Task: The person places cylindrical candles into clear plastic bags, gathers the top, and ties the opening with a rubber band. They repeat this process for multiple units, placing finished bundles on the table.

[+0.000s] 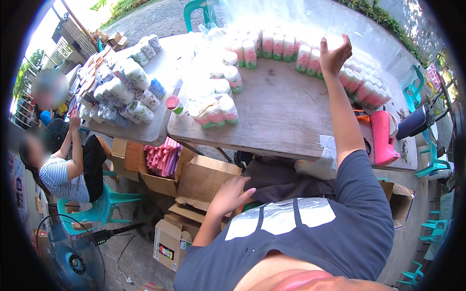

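Observation:
My right hand (335, 56) is raised over the far side of the table (286, 106), its fingers apart and slightly curled, with nothing visible in it. Behind and beside it stand rows of white-topped cylinders with pink and green sides (277, 46), bright with glare. My left hand (230, 195) is low near my lap, beside an open cardboard box, fingers stretched out and holding nothing I can see. A bundle of the same cylinders (213, 111) sits at the table's near left corner, beside a small red-topped tub (174, 103).
A second table at left bears stacked patterned rolls (124, 80). A person in a striped shirt (60, 172) sits there on a green chair. At right lie a pink boot-shaped thing (384, 138) and a dark blue cylinder (415, 121). Boxes (206, 179) and a fan (75, 262) stand below.

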Tool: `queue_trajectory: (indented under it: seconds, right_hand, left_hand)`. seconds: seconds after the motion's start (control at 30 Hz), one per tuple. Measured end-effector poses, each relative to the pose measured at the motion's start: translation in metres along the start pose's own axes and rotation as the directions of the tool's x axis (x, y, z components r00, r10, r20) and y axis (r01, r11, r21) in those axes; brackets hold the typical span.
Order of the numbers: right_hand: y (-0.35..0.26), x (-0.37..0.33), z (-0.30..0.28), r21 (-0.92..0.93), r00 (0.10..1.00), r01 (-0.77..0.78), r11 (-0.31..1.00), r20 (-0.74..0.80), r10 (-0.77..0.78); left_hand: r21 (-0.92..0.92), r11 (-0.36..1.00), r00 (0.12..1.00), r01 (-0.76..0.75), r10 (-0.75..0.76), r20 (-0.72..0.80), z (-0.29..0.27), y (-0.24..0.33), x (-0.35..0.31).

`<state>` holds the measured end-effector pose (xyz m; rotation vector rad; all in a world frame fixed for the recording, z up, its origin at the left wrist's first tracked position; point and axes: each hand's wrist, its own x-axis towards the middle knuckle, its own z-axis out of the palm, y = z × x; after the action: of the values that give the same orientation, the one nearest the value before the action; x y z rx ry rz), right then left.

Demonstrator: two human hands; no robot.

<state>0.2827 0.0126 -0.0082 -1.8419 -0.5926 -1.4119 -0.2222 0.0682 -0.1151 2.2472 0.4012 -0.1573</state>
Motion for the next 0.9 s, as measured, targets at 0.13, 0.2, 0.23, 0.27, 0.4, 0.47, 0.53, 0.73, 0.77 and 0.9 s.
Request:
queue_trajectory:
  seconds: [0.13,0.2,0.23,0.27,0.4,0.47,0.53,0.73,0.77,0.9]
  right_hand:
    - [0.014,0.015,0.011,0.062,0.952,-0.285,0.957,0.134,0.275]
    - [0.020,0.021,0.016,-0.028,0.925,-0.301,0.953,0.235,0.299]
    - [0.016,0.021,0.016,-0.068,0.908,-0.286,0.956,0.301,0.293]
    - [0.013,0.022,0.015,-0.106,0.886,-0.268,0.958,0.364,0.288]
    - [-0.005,0.022,-0.004,0.051,0.950,-0.101,0.994,0.300,0.081]
    - [-0.008,0.020,-0.009,0.310,0.982,-0.044,0.950,0.189,-0.016]
    - [-0.020,0.021,-0.021,0.516,0.996,-0.007,0.857,0.076,-0.038]
    - [-0.051,0.013,-0.073,0.805,0.968,-0.216,0.553,0.251,0.013]
    - [-0.059,0.005,-0.082,0.825,0.965,-0.232,0.515,0.261,0.016]
    - [-0.095,-0.024,-0.123,0.886,0.934,-0.344,0.310,0.355,0.021]
  left_hand:
    - [-0.024,0.996,0.994,-0.082,0.080,-0.069,0.007,0.013,0.007]
    - [-0.020,0.996,0.993,-0.084,0.082,-0.080,0.010,0.020,0.007]
    - [-0.018,0.997,0.994,-0.078,0.076,-0.080,0.013,0.022,0.006]
    - [-0.015,0.997,0.994,-0.073,0.072,-0.079,0.016,0.024,0.005]
    - [-0.027,0.997,0.994,-0.075,0.073,-0.076,0.021,0.035,0.002]
    - [-0.040,0.994,0.992,-0.100,0.097,-0.083,0.015,0.041,0.005]
    - [-0.042,0.991,0.988,-0.124,0.119,-0.097,0.008,0.049,0.009]
    - [-0.223,0.939,0.932,-0.260,0.184,-0.311,-0.012,0.084,0.045]
    - [-0.170,0.930,0.872,-0.327,0.228,-0.434,-0.016,0.092,0.057]
    - [-0.234,0.843,0.680,-0.485,0.195,-0.707,-0.029,0.117,0.128]
